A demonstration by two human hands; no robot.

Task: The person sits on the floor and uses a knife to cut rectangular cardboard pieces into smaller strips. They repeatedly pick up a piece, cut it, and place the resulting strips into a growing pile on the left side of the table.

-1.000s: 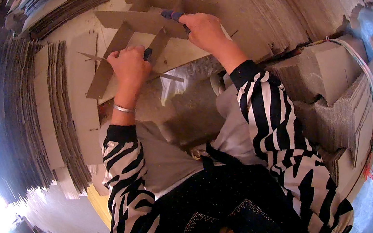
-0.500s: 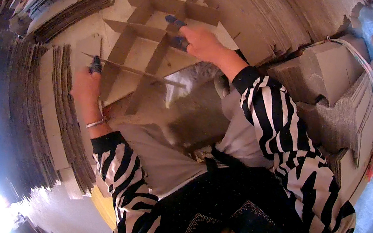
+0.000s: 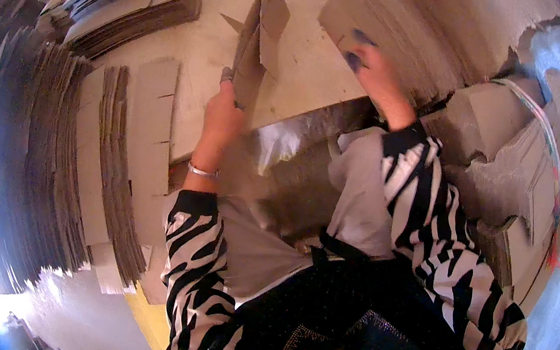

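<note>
Positions are given by clock face, taken from the middle of the view. The cardboard divider (image 3: 272,23), made of slotted brown panels, stands at between 11 and 12 o'clock over the pale surface (image 3: 309,84); its panels lie close together, with one pointed flap projecting toward 10 o'clock. The left hand (image 3: 223,120), at between 10 and 11 o'clock, pinches the divider at its near end; a silver bracelet (image 3: 203,172) circles that wrist. The right hand (image 3: 381,81), at 1 o'clock, is well apart from the divider, its fingers spread and blurred, two fingertips wearing dark covers (image 3: 365,37). It is nearest to a stack of cardboard sheets (image 3: 419,36); contact cannot be determined. A flat slotted cardboard strip (image 3: 154,100) lies at 10 o'clock, with a bundle of cardboard (image 3: 136,17) beyond it, at between 10 and 11. A large cardboard pile (image 3: 20,148) occupies 9 o'clock. Further cardboard pieces (image 3: 476,114) are stacked at 2 o'clock, and a pale cord (image 3: 542,123) runs just beside them.
</note>
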